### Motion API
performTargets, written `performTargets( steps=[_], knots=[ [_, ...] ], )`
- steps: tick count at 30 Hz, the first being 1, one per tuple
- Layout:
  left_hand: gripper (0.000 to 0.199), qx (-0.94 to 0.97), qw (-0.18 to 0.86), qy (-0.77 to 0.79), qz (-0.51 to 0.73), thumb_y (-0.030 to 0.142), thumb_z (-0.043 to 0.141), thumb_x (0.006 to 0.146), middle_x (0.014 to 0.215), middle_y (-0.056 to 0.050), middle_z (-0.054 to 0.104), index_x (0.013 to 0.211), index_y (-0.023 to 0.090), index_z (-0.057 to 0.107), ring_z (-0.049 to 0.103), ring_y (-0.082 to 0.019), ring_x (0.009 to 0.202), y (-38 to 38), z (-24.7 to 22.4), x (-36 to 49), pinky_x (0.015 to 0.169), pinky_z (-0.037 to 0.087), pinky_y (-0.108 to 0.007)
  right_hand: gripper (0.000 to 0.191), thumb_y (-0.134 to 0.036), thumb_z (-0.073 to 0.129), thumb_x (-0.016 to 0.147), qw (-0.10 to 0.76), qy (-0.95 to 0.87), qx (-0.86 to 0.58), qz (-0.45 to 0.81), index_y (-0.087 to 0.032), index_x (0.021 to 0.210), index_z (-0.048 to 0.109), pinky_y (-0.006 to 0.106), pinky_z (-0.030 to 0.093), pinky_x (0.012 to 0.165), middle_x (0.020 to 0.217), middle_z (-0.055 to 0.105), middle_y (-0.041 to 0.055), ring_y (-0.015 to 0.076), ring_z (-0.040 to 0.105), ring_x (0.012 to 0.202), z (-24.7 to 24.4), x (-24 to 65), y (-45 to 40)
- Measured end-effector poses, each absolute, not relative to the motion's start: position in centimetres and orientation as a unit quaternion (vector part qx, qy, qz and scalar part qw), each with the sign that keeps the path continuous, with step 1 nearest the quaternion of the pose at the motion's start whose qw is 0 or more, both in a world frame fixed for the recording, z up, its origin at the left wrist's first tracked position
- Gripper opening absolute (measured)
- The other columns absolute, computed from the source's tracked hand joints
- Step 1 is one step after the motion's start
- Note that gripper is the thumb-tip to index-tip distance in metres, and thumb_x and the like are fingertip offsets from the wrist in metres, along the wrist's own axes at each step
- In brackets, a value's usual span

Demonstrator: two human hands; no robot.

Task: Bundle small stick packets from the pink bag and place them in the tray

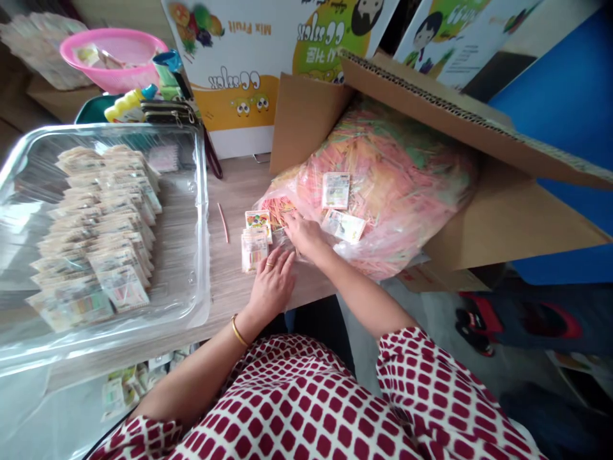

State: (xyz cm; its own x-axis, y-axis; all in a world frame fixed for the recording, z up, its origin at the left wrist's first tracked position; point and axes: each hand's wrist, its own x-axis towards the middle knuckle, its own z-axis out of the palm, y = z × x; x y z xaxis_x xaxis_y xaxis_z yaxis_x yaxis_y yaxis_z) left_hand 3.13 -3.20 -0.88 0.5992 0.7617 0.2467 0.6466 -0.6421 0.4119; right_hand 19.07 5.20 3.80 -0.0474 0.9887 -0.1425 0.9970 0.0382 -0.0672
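My left hand (272, 284) rests at the table's front edge, fingers spread, beside a small printed packet (254, 251). A second packet (259, 222) with a fruit picture lies partly under that one. My right hand (302, 235) reaches to the mouth of a large clear bag (397, 185) full of thin pink, orange and green sticks. Its fingertips are among the sticks, and whether they hold any is too small to tell. On top of the bag lie two more packets, one upright (336, 190) and one slanted (343, 226).
At the left, a clear plastic tray (204, 255) holds rows of filled packets. One pink stick (223, 223) lies on the table (230, 185). Behind are a pink basin (96, 75), a yellow bottle (125, 107) and printed cartons (239, 137). An open cardboard box (306, 115) surrounds the bag.
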Motion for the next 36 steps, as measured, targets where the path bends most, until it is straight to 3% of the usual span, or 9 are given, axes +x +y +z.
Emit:
performTargets(
  steps=[6, 10, 14, 17, 23, 28, 30, 34, 36],
  knots=[
    [0.043, 0.885, 0.129, 0.403, 0.195, 0.022, 0.050, 0.102, 0.144, -0.014, 0.064, 0.144, 0.019, 0.058, 0.053, -0.035, 0.138, -4.9, -1.6, 1.6, 0.114, 0.036, -0.053, 0.040, -0.017, 0.029, 0.107, -0.009, 0.689, 0.724, -0.034, -0.013, 0.137, 0.054, 0.035, 0.052, 0.075, 0.129, 0.063, 0.0214, 0.0277, 0.071, 0.095, 4.6, 18.8, 3.7],
    [0.042, 0.886, 0.121, 0.401, 0.199, 0.023, 0.050, 0.102, 0.141, -0.015, 0.066, 0.142, 0.018, 0.059, 0.054, -0.035, 0.137, -5.7, -1.6, 1.3, 0.114, 0.036, -0.053, 0.032, -0.018, 0.034, 0.106, 0.045, 0.781, 0.615, -0.094, -0.016, 0.121, 0.063, 0.036, 0.053, 0.076, 0.119, 0.070, 0.0158, 0.0279, 0.072, 0.095, 4.2, 17.9, 1.6],
    [0.038, 0.888, 0.100, 0.405, 0.193, 0.021, 0.053, 0.100, 0.131, -0.014, 0.070, 0.137, 0.020, 0.062, 0.057, -0.035, 0.131, -5.9, -1.5, 1.4, 0.115, 0.037, -0.053, 0.031, -0.014, 0.039, 0.103, 0.089, 0.781, 0.609, -0.105, -0.011, 0.124, 0.062, 0.037, 0.053, 0.078, 0.115, 0.072, 0.0182, 0.0303, 0.073, 0.097, 3.5, 17.2, 0.4],
    [0.037, 0.891, 0.089, 0.403, 0.190, 0.020, 0.054, 0.099, 0.125, -0.014, 0.070, 0.135, 0.020, 0.062, 0.059, -0.033, 0.128, -5.9, -1.4, 1.3, 0.114, 0.037, -0.052, 0.028, -0.021, 0.041, 0.105, 0.072, 0.778, 0.611, -0.128, -0.014, 0.120, 0.063, 0.035, 0.052, 0.077, 0.108, 0.075, 0.0150, 0.0295, 0.073, 0.096, 3.9, 17.9, 0.3],
    [0.016, 0.878, 0.078, 0.411, 0.231, 0.025, 0.057, 0.100, 0.125, -0.016, 0.068, 0.111, 0.016, 0.065, 0.059, -0.032, 0.120, -4.7, 0.1, 2.5, 0.103, 0.044, -0.049, 0.031, -0.027, 0.040, 0.108, -0.033, 0.678, 0.728, -0.096, -0.017, 0.128, 0.061, 0.031, 0.048, 0.077, 0.118, 0.075, 0.0106, 0.0254, 0.073, 0.101, 6.5, 20.5, 2.1],
    [0.015, 0.887, 0.075, 0.384, 0.244, 0.026, 0.054, 0.102, 0.106, -0.012, 0.071, 0.093, 0.018, 0.063, 0.063, -0.029, 0.102, -4.1, 1.7, 3.2, 0.090, 0.047, -0.044, 0.020, -0.023, 0.048, 0.105, -0.007, 0.765, 0.623, -0.165, -0.021, 0.110, 0.068, 0.029, 0.046, 0.082, 0.115, 0.074, 0.0050, 0.0214, 0.070, 0.102, 6.7, 19.9, 2.0],
    [0.014, 0.895, 0.084, 0.372, 0.230, 0.026, 0.054, 0.102, 0.108, -0.012, 0.072, 0.097, 0.018, 0.064, 0.063, -0.029, 0.104, -4.7, 1.3, 2.8, 0.092, 0.047, -0.044, 0.020, -0.021, 0.050, 0.104, 0.026, 0.789, 0.589, -0.172, -0.019, 0.112, 0.067, 0.030, 0.046, 0.083, 0.115, 0.073, 0.0077, 0.0222, 0.069, 0.102, 5.9, 19.2, 1.2],
    [0.030, 0.906, 0.091, 0.354, 0.212, 0.027, 0.058, 0.101, 0.137, -0.014, 0.066, 0.128, 0.014, 0.061, 0.055, -0.031, 0.133, -6.3, -1.0, 1.4, 0.107, 0.042, -0.045, 0.025, -0.016, 0.044, 0.104, 0.068, 0.799, 0.577, -0.155, -0.014, 0.119, 0.064, 0.032, 0.048, 0.083, 0.116, 0.069, 0.0136, 0.0236, 0.068, 0.099, 3.9, 18.3, -0.2],
    [0.031, 0.911, 0.096, 0.350, 0.197, 0.026, 0.057, 0.101, 0.143, -0.014, 0.064, 0.129, 0.014, 0.061, 0.051, -0.031, 0.138, -6.9, -1.8, 0.8, 0.109, 0.041, -0.045, 0.025, -0.016, 0.044, 0.104, 0.058, 0.808, 0.565, -0.155, -0.014, 0.117, 0.064, 0.032, 0.048, 0.083, 0.116, 0.068, 0.0132, 0.0230, 0.068, 0.098, 3.4, 18.4, -0.6]
  ],
)
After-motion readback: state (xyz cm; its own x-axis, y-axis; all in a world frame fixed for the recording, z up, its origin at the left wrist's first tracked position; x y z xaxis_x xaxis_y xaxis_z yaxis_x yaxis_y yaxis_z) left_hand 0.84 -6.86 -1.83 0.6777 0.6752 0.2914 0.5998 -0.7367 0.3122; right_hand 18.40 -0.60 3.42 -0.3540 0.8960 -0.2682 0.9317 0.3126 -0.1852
